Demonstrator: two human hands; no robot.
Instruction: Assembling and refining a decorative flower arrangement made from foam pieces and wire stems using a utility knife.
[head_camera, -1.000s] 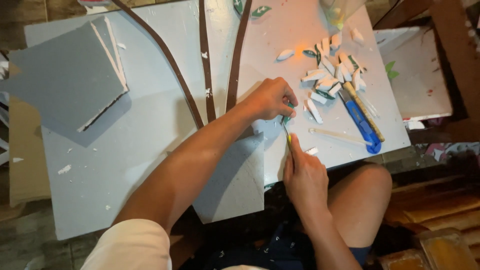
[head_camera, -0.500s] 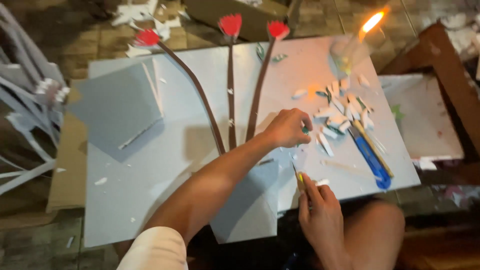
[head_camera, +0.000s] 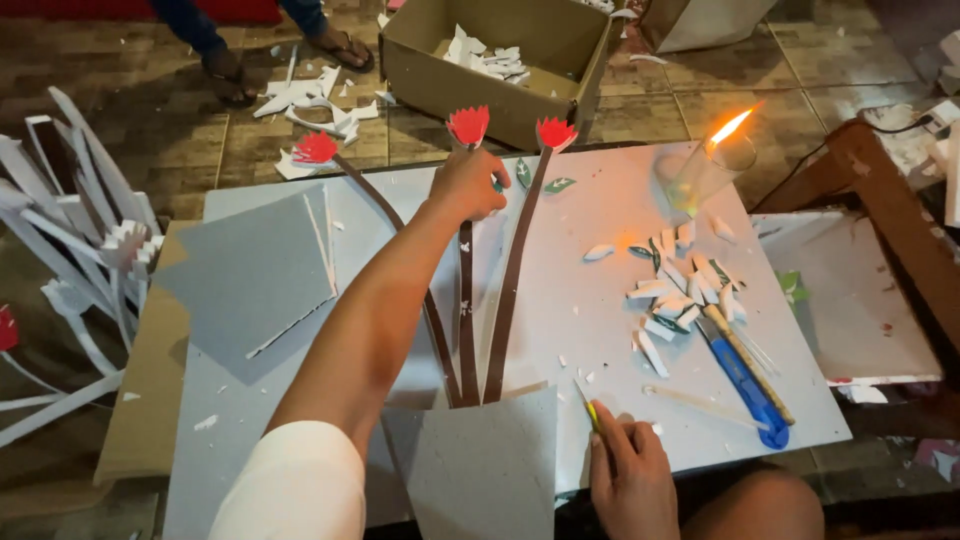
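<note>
Left hand (head_camera: 467, 185), fingers closed, presses on the top of the middle brown paper stem (head_camera: 467, 310) beside its red flower (head_camera: 468, 125) on the grey board (head_camera: 600, 330). Right hand (head_camera: 630, 480) grips a small yellow cutter (head_camera: 588, 405) near the board's front edge. Head view: the lit candle (head_camera: 712, 160) stands close to white paper scraps (head_camera: 680, 290); a nudge could ignite them.

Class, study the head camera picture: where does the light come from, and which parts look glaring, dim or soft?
Head view: the candle flame glares orange-white, lighting the pale board around it; the tiled floor and the picture's edges fall dim; the left hand and right hand look slightly soft, not sharply focused.
</note>
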